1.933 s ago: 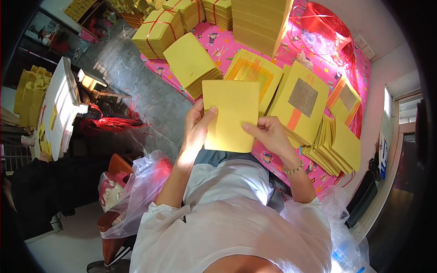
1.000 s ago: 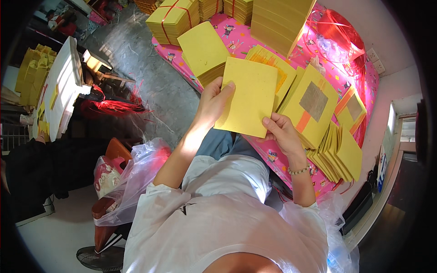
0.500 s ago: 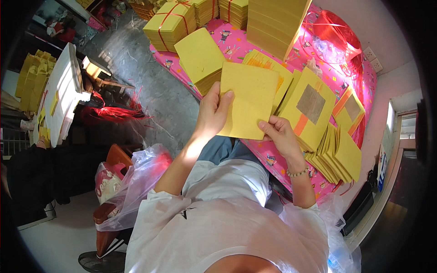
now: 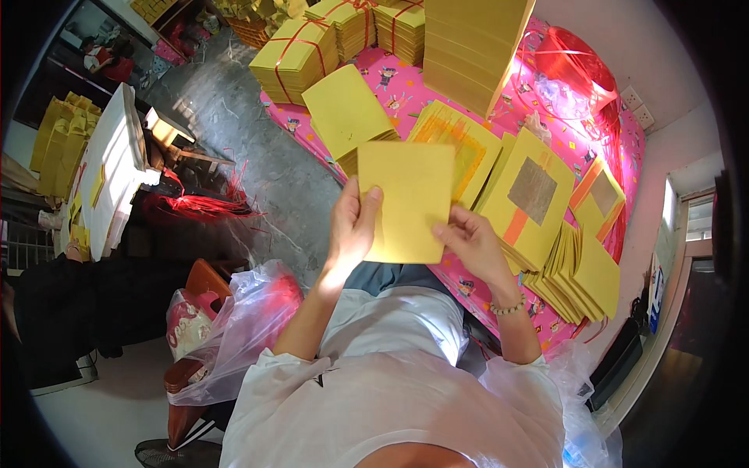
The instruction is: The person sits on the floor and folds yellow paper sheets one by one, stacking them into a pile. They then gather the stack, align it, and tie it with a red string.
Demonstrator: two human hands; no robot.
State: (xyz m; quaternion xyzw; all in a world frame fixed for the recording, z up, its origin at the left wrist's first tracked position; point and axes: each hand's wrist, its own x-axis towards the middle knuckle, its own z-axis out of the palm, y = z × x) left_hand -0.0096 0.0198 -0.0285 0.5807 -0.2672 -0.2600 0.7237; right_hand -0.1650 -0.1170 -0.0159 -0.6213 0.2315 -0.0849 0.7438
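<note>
— Since the earlier frame, both hands have drawn the yellow sheet stack (image 4: 409, 201) a little lower and closer to the body; it had been angled toward the pink mat.

— Who holds it now?

— Both. My left hand (image 4: 353, 226) pinches its left edge, thumb on the face, fingers behind. My right hand (image 4: 468, 246) grips the lower right corner the same way. It hangs above my lap, just short of the pink patterned mat (image 4: 406, 93).

— What lies on the mat?

— Two plain yellow piles by the near edge: one tilted pile (image 4: 343, 117), one fanned pile (image 4: 460, 144). Beside them two piles with a dull foil square and orange band (image 4: 534, 195), the smaller (image 4: 601, 195) further right.

— And the bundles?

— Three tied with red string (image 4: 300, 54) at the far edge, I think; the rim blurs them. One tall untied stack (image 4: 472, 47) stands next to them, and a red plastic bag (image 4: 569, 70) beyond.
</note>
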